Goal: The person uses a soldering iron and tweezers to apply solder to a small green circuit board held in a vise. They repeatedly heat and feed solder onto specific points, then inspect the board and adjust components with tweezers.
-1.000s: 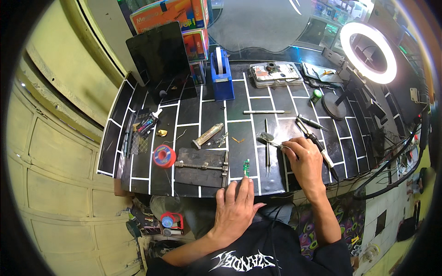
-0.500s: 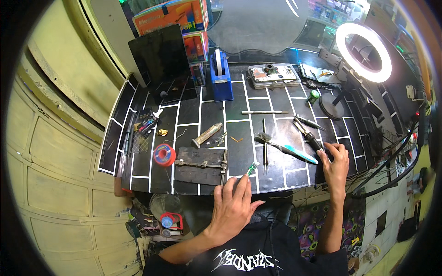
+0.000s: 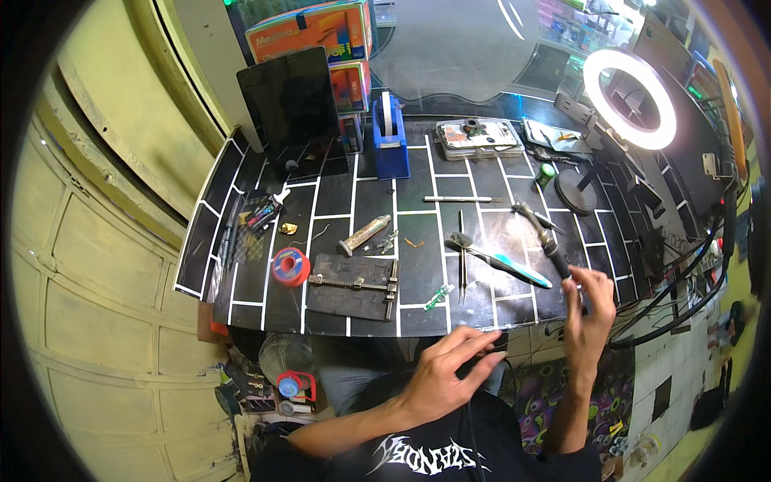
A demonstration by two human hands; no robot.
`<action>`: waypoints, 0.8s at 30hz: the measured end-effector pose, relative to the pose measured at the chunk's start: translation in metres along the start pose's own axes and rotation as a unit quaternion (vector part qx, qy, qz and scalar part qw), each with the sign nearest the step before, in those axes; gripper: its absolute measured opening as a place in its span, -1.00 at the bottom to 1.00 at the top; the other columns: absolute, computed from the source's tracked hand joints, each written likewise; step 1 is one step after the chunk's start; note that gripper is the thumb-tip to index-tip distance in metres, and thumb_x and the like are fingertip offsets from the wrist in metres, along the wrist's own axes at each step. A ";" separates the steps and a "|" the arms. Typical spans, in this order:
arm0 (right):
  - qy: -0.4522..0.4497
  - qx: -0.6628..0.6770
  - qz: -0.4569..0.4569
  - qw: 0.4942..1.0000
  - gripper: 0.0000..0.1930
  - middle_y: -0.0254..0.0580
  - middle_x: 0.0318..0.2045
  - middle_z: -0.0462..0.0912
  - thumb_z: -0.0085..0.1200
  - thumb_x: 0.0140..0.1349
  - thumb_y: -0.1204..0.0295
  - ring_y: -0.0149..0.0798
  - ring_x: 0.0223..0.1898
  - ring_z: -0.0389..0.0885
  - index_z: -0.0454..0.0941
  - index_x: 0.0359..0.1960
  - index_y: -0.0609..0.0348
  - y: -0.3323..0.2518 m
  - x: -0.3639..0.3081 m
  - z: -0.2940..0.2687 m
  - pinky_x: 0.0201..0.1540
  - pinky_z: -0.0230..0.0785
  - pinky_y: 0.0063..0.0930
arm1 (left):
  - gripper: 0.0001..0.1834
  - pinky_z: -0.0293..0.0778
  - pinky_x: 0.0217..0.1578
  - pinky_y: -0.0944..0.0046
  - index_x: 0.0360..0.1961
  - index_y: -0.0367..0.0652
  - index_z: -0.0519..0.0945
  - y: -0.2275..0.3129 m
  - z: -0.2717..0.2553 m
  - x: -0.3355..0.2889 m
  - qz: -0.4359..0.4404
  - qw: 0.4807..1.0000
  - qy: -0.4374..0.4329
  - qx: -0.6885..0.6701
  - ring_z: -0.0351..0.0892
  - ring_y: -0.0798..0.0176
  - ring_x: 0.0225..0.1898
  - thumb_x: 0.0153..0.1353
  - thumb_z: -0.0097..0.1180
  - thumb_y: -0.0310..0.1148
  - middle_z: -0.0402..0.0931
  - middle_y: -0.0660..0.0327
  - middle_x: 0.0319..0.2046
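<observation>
My right hand (image 3: 590,309) pinches the black handle of a soldering iron (image 3: 554,255) at the table's right side. Its tip points away from me. Just off the front edge hovers my left hand (image 3: 454,369), fingers stretched and thumb apart, with nothing visible in it. Beyond the left hand lies a small green circuit board (image 3: 438,297). A toothbrush (image 3: 510,265) with a blue and white handle lies between the board and the iron, across thin dark tweezers (image 3: 463,269).
A metal clamp holder (image 3: 351,301) and a red solder spool (image 3: 290,266) lie on the left. Behind them are a metal tube (image 3: 365,234), blue tape dispenser (image 3: 391,153) and dark tablet (image 3: 289,100). A ring light (image 3: 594,104) stands at the back right, with cables (image 3: 683,321) below.
My left hand has drawn back from beside the circuit board and shifted right, past the table edge. My right hand has closed on the soldering iron's handle, and the iron has shifted slightly.
</observation>
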State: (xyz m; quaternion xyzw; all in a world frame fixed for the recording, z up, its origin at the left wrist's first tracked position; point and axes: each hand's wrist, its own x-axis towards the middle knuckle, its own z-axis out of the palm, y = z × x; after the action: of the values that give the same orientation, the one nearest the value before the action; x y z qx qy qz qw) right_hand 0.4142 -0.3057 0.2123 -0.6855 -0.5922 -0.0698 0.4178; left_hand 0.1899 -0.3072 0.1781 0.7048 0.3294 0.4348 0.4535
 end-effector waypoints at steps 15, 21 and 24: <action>0.058 0.026 -0.034 0.997 -0.70 -0.10 -0.27 0.57 0.29 0.12 0.69 -0.06 -0.15 0.47 0.66 -0.10 0.21 -0.059 -0.073 0.013 -0.05 0.37 -0.20 | -0.78 0.15 -0.42 0.54 -0.19 -0.36 0.70 -0.007 0.073 0.008 -0.130 0.882 0.134 -0.433 0.23 0.64 -0.38 0.43 0.22 -0.37 0.43 0.46 -0.33; 0.167 0.140 -0.068 0.974 -0.67 -0.16 -0.29 0.37 0.17 0.41 0.26 -0.22 -0.29 0.39 0.28 -0.02 0.10 -0.033 -0.123 0.022 -0.16 0.37 -0.33 | -0.78 0.43 -0.19 0.50 -0.07 -0.37 0.70 -0.011 0.063 0.028 -0.109 0.906 0.154 -0.380 0.50 0.56 -0.24 0.44 0.19 -0.41 0.58 0.33 -0.20; 0.112 0.465 0.213 0.852 -0.47 -0.26 -0.33 0.37 0.20 0.38 0.04 -0.42 -0.34 0.38 0.31 0.08 0.20 -0.047 -0.136 0.047 -0.31 0.31 -0.52 | -0.81 0.32 -0.34 0.49 -0.25 -0.38 0.67 0.011 0.059 0.037 -0.128 0.894 0.138 -0.407 0.42 0.59 -0.35 0.39 0.25 -0.41 0.53 0.33 -0.30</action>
State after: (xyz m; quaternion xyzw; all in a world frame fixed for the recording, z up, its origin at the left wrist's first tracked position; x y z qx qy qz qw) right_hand 0.3157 -0.3800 0.1251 -0.5084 -0.3443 0.2278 0.7557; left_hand 0.2599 -0.3003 0.1879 0.3427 0.2705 0.5620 0.7025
